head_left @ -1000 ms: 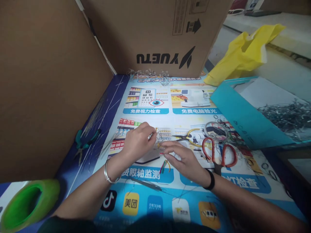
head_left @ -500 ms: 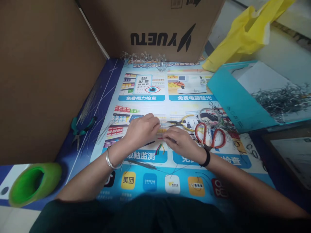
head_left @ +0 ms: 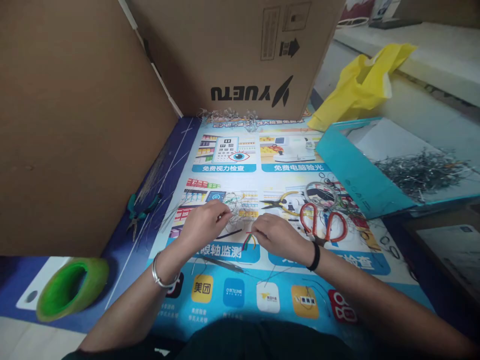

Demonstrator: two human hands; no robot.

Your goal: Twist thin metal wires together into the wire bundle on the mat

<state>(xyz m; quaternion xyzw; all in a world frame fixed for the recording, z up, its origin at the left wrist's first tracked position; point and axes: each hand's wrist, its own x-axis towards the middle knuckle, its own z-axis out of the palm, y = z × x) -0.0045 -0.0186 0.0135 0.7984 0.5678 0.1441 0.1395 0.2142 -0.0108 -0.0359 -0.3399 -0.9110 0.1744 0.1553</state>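
My left hand (head_left: 205,226), with a silver bangle on its wrist, pinches a small tangle of thin wires (head_left: 238,209) lying on the printed poster mat (head_left: 262,300). A black band circles the wrist of my right hand (head_left: 276,235), whose fingers are closed beside a short bundle of red, green and yellow wires (head_left: 249,241). The hands sit a few centimetres apart with the fine wire between them. What my right fingers grip is too small to make out.
Red-handled scissors (head_left: 325,226) and yellow-handled pliers (head_left: 283,201) lie right of my hands. Teal pliers (head_left: 139,212) rest at left near a cardboard wall (head_left: 75,125). A green tape roll (head_left: 71,287) sits front left. A blue box (head_left: 360,172) holds metal scraps; a yellow bag (head_left: 360,82) lies behind.
My hands stay at the wire tangle, now slightly further apart. The view has tilted up, so everything sits lower in the picture than half a second ago.
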